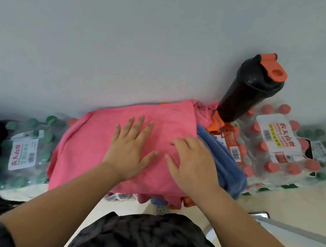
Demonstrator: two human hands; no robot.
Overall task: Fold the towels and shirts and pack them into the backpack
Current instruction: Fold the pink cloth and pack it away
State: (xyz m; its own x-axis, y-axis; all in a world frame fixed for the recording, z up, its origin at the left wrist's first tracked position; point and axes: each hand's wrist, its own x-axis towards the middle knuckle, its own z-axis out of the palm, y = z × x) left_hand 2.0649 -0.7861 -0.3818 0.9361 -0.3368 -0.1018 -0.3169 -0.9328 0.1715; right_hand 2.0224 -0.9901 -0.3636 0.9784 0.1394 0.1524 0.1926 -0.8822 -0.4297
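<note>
Bottle packs point(276, 151) flank the pink towel point(95, 146) against a grey wall point(126, 39).

Black shaker bottle point(248, 92) w/ orange flip lid, upper right of centre, leaning vs. white wall point(126, 39). Right: shrink-wrapped pack of red-cap water bottles point(276, 147), "Nongfu Spring" label. Left: green-cap pack point(24, 149). Beige floor point(300, 202) lower right.

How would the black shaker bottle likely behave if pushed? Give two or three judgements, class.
The black shaker bottle is tall and narrow, so a push near its orange lid would probably tip it rather than slide it. Its round body suggests it may roll once down. Its dark wall hides any contents, so weight is unclear.
</note>
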